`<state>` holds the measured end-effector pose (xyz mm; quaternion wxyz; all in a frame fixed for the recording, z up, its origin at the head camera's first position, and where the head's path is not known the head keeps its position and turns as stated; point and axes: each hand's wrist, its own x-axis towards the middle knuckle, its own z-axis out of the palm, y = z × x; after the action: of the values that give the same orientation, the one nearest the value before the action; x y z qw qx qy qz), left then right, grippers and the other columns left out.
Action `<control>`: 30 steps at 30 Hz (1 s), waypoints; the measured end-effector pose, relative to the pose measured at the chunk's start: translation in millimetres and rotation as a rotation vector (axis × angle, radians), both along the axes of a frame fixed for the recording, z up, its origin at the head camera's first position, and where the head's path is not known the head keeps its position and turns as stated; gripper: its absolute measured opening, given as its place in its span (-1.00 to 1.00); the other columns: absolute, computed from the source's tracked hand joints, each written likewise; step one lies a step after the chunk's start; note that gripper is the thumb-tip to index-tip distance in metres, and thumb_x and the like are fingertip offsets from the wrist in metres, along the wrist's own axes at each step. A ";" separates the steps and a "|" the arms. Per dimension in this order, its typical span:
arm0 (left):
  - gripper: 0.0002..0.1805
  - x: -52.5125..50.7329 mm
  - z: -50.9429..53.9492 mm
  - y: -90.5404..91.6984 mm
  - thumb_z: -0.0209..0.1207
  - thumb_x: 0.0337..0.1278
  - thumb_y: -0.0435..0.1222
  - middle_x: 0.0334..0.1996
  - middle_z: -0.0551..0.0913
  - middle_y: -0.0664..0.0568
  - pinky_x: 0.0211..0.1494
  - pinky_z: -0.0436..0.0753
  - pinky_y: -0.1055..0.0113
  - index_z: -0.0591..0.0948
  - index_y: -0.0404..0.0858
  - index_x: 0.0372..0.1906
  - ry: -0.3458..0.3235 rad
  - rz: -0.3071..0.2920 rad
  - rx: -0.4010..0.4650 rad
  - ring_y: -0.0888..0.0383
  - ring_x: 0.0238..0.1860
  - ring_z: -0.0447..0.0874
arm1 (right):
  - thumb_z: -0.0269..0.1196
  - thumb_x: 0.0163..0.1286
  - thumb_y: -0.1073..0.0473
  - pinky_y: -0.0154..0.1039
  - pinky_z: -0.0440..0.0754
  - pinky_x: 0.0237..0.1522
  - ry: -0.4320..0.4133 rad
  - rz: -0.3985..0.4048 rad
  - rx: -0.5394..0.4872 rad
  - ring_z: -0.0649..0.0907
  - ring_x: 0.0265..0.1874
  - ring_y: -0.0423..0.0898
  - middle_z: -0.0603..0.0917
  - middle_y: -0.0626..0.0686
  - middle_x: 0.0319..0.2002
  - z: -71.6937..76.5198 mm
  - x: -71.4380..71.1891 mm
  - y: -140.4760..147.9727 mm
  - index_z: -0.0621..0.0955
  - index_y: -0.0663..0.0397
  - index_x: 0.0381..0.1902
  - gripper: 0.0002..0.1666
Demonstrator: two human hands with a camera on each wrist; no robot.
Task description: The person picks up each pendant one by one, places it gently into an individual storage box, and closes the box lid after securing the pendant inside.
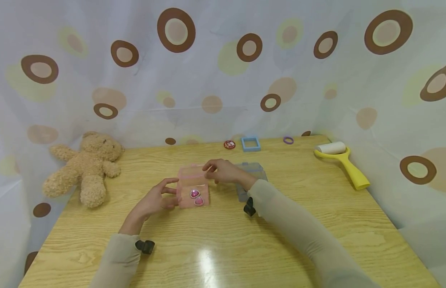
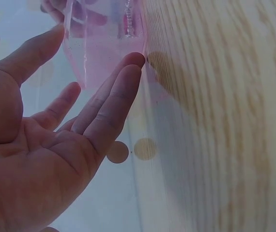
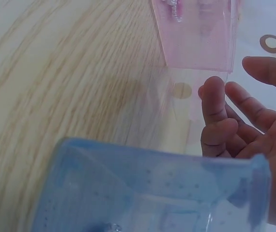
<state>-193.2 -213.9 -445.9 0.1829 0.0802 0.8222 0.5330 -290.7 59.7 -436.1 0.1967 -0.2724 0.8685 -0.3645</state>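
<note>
A clear pink plastic box (image 1: 184,202) lies on the table with its lid (image 1: 188,172) folded back. Inside it are two pink heart-shaped gems (image 1: 195,193) with pale beaded rims. My left hand (image 1: 158,200) is at the box's left side, its fingers spread and nearly straight, fingertips at the wall (image 2: 99,48); whether they touch it I cannot tell. Over the right edge of the lid hovers my right hand (image 1: 223,171), fingers loosely bent, with nothing seen between them in the right wrist view. Beneath the right wrist stands a clear blue-grey box (image 3: 152,183), partly hidden by the forearm.
Along the table's back edge lie a red round badge (image 1: 229,145), a light blue square frame (image 1: 251,149) and a purple ring (image 1: 288,140). A yellow-handled lint roller (image 1: 352,172) is at the right. On the left lies a teddy bear (image 1: 89,164). A patterned curtain (image 1: 208,80) hangs behind.
</note>
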 end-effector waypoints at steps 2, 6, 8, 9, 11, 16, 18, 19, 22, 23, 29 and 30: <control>-0.22 -0.3 -0.2 0.3 0.22 0.33 -0.38 0.27 0.41 -0.48 0.02 0.74 0.04 0.11 -0.26 0.54 0.000 0.001 -0.001 -0.10 -0.02 0.75 | 0.15 0.52 0.01 -0.22 0.63 -0.24 -0.003 0.003 -0.005 0.73 -0.31 0.06 0.66 0.10 0.03 0.0 -0.5 0.0 0.52 0.05 0.28 -0.54; -0.22 -0.6 0.6 0.2 0.21 0.32 -0.40 0.27 0.41 -0.49 0.01 0.75 0.05 0.11 -0.27 0.54 0.007 -0.004 -0.013 -0.10 -0.02 0.75 | 0.13 0.53 0.01 -0.18 0.67 -0.20 -0.019 -0.008 -0.030 0.73 -0.26 0.08 0.65 0.10 0.06 -0.2 -2.2 0.7 0.49 0.03 0.32 -0.52; -0.22 -0.7 1.0 0.1 0.21 0.32 -0.41 0.26 0.41 -0.50 0.01 0.75 0.05 0.11 -0.28 0.54 0.013 -0.004 -0.022 -0.08 -0.02 0.75 | 0.12 0.54 0.02 -0.17 0.68 -0.20 -0.024 -0.018 -0.048 0.73 -0.25 0.09 0.64 0.09 0.06 0.3 -2.9 0.9 0.48 0.03 0.32 -0.52; -0.22 -0.7 1.2 0.1 0.21 0.32 -0.41 0.26 0.42 -0.49 0.01 0.75 0.05 0.12 -0.27 0.53 0.012 0.002 -0.024 -0.08 -0.03 0.75 | 0.12 0.54 0.02 -0.17 0.68 -0.21 -0.023 -0.022 -0.055 0.73 -0.25 0.09 0.64 0.09 0.06 0.6 -2.9 0.9 0.48 0.03 0.32 -0.53; -0.22 -0.7 1.2 0.1 0.22 0.31 -0.41 0.25 0.43 -0.48 0.00 0.75 0.06 0.12 -0.27 0.53 0.010 0.005 -0.027 -0.06 -0.04 0.75 | 0.13 0.54 0.03 -0.18 0.69 -0.22 -0.020 -0.030 -0.073 0.73 -0.26 0.09 0.64 0.11 0.07 0.5 -3.4 1.0 0.47 0.04 0.30 -0.54; -0.22 -0.7 0.3 0.3 0.23 0.31 -0.39 0.24 0.45 -0.45 -0.01 0.75 0.07 0.14 -0.26 0.53 0.003 0.012 -0.028 -0.04 -0.05 0.75 | 0.11 0.56 0.02 -0.17 0.68 -0.22 -0.011 -0.040 -0.110 0.72 -0.25 0.12 0.63 0.13 0.11 0.7 -2.8 1.8 0.44 0.08 0.30 -0.55; -0.23 -1.0 0.5 0.2 0.23 0.31 -0.39 0.24 0.44 -0.46 -0.01 0.75 0.06 0.14 -0.27 0.53 0.007 0.007 -0.027 -0.04 -0.05 0.75 | 0.09 0.57 0.02 -0.16 0.66 -0.21 -0.002 -0.048 -0.127 0.72 -0.24 0.14 0.63 0.13 0.11 1.3 -2.4 2.0 0.43 0.07 0.29 -0.56; -0.23 -1.1 0.4 0.1 0.22 0.32 -0.39 0.24 0.44 -0.47 -0.01 0.75 0.05 0.13 -0.27 0.53 0.010 0.004 -0.026 -0.05 -0.05 0.75 | 0.09 0.58 0.01 -0.17 0.66 -0.21 0.003 -0.055 -0.135 0.72 -0.23 0.15 0.63 0.12 0.11 1.5 -2.4 2.1 0.43 0.05 0.29 -0.57; -0.23 -1.5 0.0 -0.6 0.22 0.32 -0.39 0.25 0.43 -0.48 -0.01 0.75 0.05 0.13 -0.27 0.53 0.020 -0.005 -0.029 -0.04 -0.04 0.74 | 0.08 0.58 -0.01 -0.17 0.64 -0.20 0.013 -0.083 -0.166 0.71 -0.24 0.13 0.64 0.10 0.09 2.3 -2.4 1.9 0.43 -0.01 0.26 -0.60; -0.23 -1.5 -0.2 -0.8 0.22 0.32 -0.39 0.25 0.43 -0.47 0.00 0.75 0.05 0.13 -0.27 0.53 0.019 -0.003 -0.028 -0.04 -0.04 0.74 | 0.08 0.57 -0.01 -0.16 0.64 -0.19 0.011 -0.094 -0.177 0.71 -0.25 0.13 0.65 0.09 0.08 2.7 -2.4 1.7 0.42 -0.04 0.26 -0.61; -0.21 -2.0 -1.6 -1.4 0.24 0.30 -0.36 0.25 0.44 -0.44 0.00 0.75 0.07 0.14 -0.23 0.54 0.009 0.007 -0.036 -0.02 -0.04 0.74 | 0.10 0.57 -0.02 -0.13 0.60 -0.16 -0.014 -0.127 -0.212 0.71 -0.22 0.23 0.67 0.08 0.05 5.5 -2.0 1.8 0.38 -0.16 0.27 -0.61; -0.21 -2.2 -1.6 -1.0 0.25 0.30 -0.36 0.25 0.45 -0.44 0.00 0.75 0.07 0.15 -0.23 0.53 0.009 0.008 -0.036 -0.02 -0.04 0.74 | 0.10 0.57 -0.01 -0.14 0.59 -0.18 -0.015 -0.125 -0.215 0.71 -0.21 0.25 0.68 0.09 0.05 6.2 -1.9 2.3 0.39 -0.15 0.28 -0.61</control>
<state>-195.4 -214.9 -447.5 0.1783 0.0760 0.8330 0.5182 -292.6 62.0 -429.9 0.1498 -0.2348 0.8382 -0.4689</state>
